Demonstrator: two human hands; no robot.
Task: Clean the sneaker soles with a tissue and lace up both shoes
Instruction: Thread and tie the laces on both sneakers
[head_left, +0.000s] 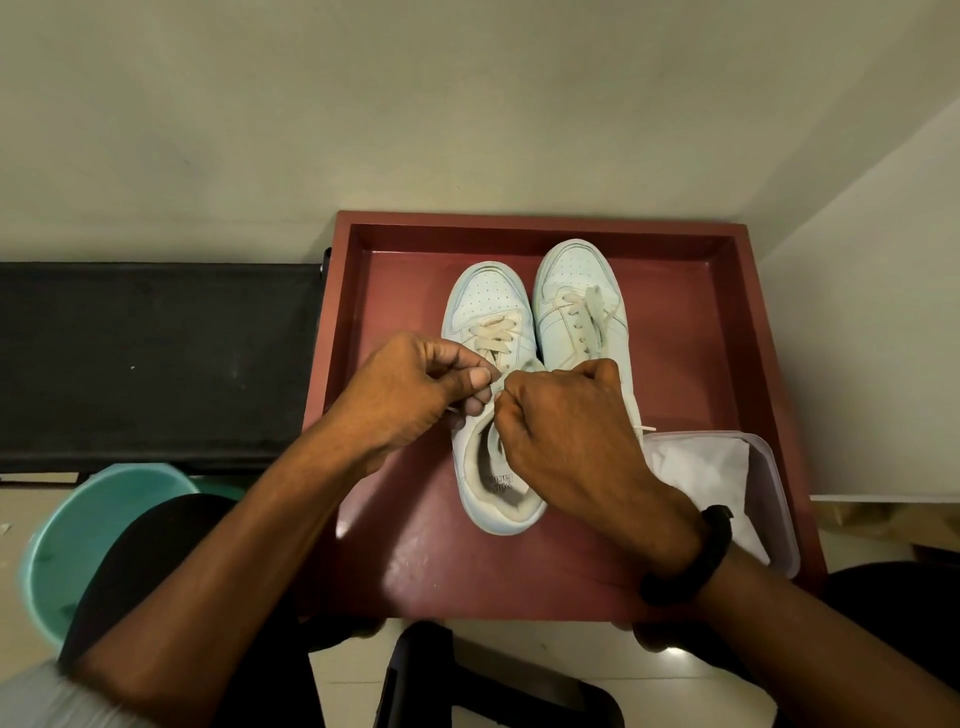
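grip: both my hands pinch the lace (497, 387) ends, left hand (410, 395) and right hand (566, 426) almost touching above the tongue.
shoe: near sneaker (491, 332) lies in the red tray (675, 332), toe pointing away from me.
other sneaker (579, 301): just beside it, on my right, lace loose.
tissue box (727, 467): near my right wrist.
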